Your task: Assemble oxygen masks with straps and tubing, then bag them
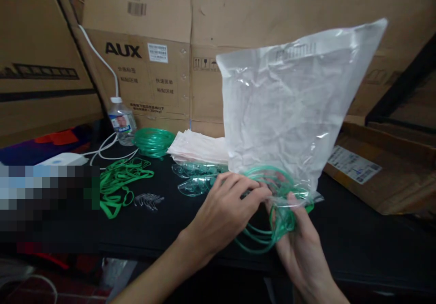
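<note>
A white-backed clear plastic bag [279, 100] stands up in front of me, its mouth down toward my hands. A coil of green clear tubing [254, 245] with a green strap lies partly inside the bag's mouth and partly out of it. My right hand [303, 236] grips this bundle from below, the thumb over the bag's edge. My left hand [231, 199] is closed at the left side of the mouth, fingers curled on the bag's edge beside the tubing. Its fingertips are partly hidden.
Behind my left hand lie clear green masks [194, 185] and a stack of pale bags [199, 146]. Farther left are coiled tubing [153, 141], green straps [119, 181], small metal strips [149, 201] and a bottle [121, 120]. An open carton [384, 168] stands right; cardboard walls the back.
</note>
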Demonstrator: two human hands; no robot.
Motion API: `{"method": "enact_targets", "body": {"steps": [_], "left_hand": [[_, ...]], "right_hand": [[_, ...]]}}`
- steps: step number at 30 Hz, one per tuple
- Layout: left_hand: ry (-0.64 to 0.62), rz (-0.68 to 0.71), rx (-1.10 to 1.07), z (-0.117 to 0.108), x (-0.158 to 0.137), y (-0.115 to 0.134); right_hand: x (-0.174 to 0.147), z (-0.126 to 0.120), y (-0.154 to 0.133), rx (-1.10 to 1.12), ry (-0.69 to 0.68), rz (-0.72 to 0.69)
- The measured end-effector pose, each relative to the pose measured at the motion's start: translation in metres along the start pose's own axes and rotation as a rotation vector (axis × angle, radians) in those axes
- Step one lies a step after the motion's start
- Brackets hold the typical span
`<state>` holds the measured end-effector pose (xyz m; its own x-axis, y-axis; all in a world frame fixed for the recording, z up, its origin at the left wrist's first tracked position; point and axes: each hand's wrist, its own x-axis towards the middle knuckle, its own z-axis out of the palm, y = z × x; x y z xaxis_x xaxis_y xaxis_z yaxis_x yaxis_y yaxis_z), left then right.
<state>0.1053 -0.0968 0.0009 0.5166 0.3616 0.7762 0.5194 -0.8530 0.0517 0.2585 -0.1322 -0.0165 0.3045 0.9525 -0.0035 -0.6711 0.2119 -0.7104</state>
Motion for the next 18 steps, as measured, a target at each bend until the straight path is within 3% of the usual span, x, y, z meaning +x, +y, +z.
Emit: {"method": "enact_targets", "body": {"steps": [4,11,14,18], "left_hand": [[0.008,-0.083,-0.01,0.002,0.001,-0.002],[-0.126,-0.237,-0.115,0.008,0.007,-0.011],[-0.223,-0.206,-0.093,0.009,0.009,-0.011],[-0.316,-0.18,0.104,0.013,0.015,-0.005]], "right_hand": [[0.002,-0.002,-0.001,-0.002,0.05,-0.043],[0.012,-0.004,0.001,0.008,0.14,-0.009],[0.017,-0.005,0.004,0.014,0.131,-0.021],[0.018,-0.002,0.006,0.038,0.101,0.043]]}}
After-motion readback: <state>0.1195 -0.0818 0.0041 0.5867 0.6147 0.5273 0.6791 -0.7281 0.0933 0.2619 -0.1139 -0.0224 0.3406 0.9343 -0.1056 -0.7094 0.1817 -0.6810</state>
